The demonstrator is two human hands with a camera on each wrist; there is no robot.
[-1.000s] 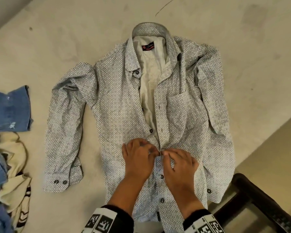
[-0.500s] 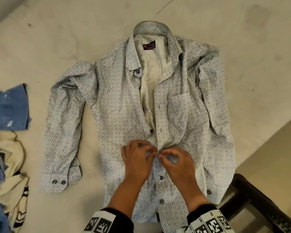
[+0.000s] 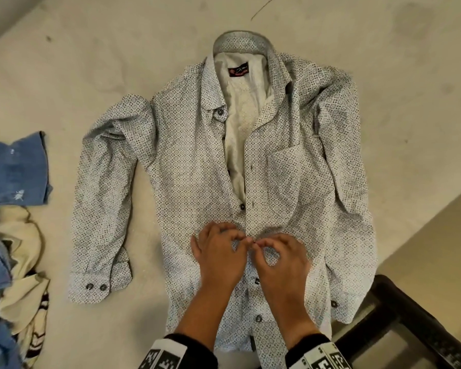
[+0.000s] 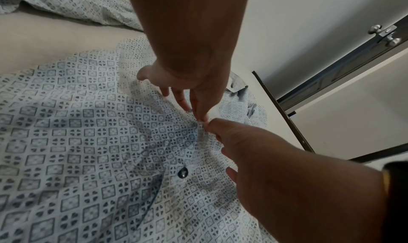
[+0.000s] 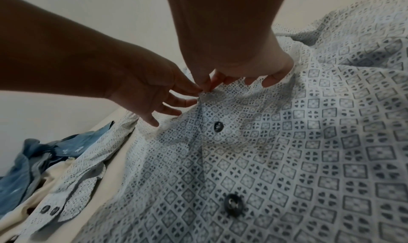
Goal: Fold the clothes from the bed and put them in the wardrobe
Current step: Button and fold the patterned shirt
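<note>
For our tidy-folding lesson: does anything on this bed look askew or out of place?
Yes. The patterned white button-up shirt gapes open above both hands, and its right-side sleeve lies bunched over the body. Blue denim and cream clothes sit crumpled at the left edge.

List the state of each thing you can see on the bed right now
Shirt: flat, face up, lower buttons done, top open.
Left hand: pinching the shirt's front edge.
Right hand: pinching the shirt's front edge.
Denim: lying loose at the left.
Cream garment: crumpled, unfolded.
</note>
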